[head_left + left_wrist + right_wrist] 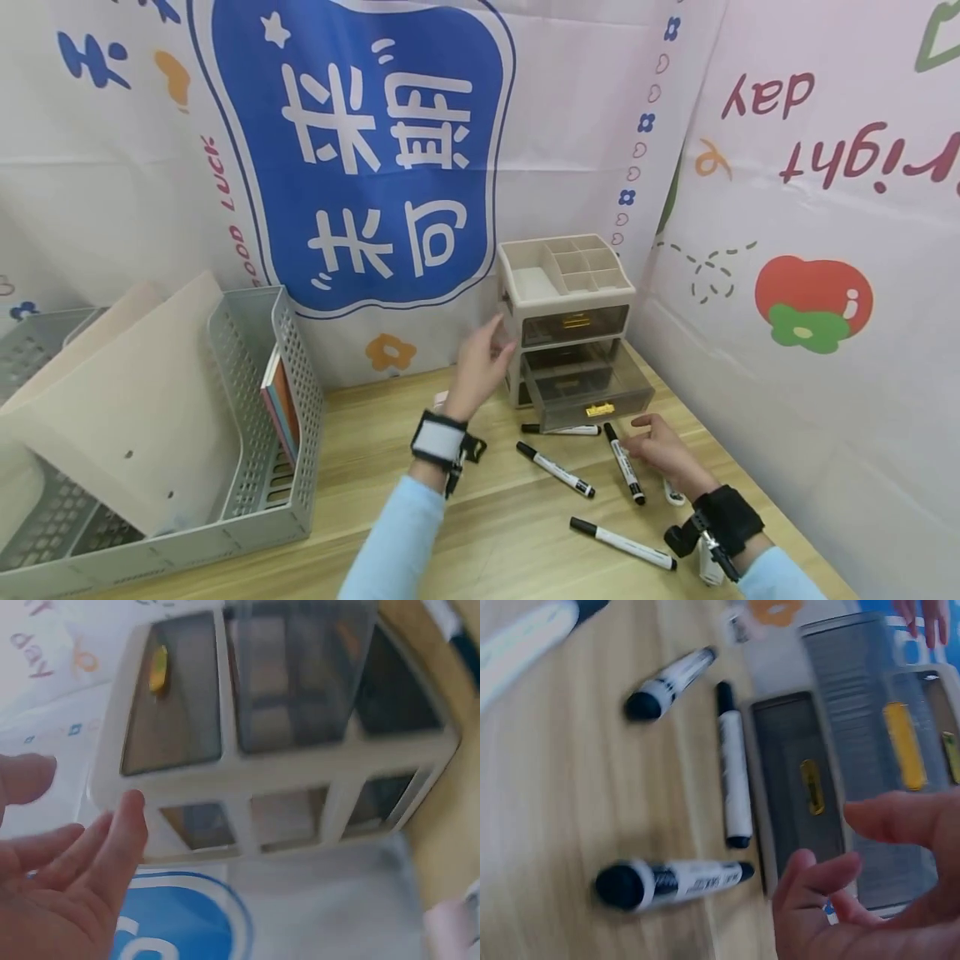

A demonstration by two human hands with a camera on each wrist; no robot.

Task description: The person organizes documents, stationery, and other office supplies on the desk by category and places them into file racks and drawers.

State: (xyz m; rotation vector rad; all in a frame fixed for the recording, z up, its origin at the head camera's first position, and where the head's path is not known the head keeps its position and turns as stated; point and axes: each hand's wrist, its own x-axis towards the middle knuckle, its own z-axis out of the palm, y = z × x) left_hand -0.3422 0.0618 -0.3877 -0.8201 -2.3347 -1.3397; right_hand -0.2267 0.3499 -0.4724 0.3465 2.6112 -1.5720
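A beige desktop drawer unit (577, 303) stands at the back of the table. Its middle clear drawer (600, 385), with a gold handle, is pulled out. My left hand (480, 371) is beside the unit's left side, fingers loosely bent; in the left wrist view, a fingertip of this hand (82, 877) overlaps the unit's front corner. In front of the drawer's right side, my right hand (666, 452) has thumb and fingers apart with nothing between them. Closest to it lies a black-capped white marker (624, 464). Several similar markers (555, 469) are spread on the wood.
At left, a grey perforated file holder (300, 433) contains cream folders (150, 408) and thin books (279, 408). Small white items (708, 564) lie under the right wrist. A pale pink object (441, 400) lies behind the left wrist. Printed cloth (577, 150) hangs behind and at right.
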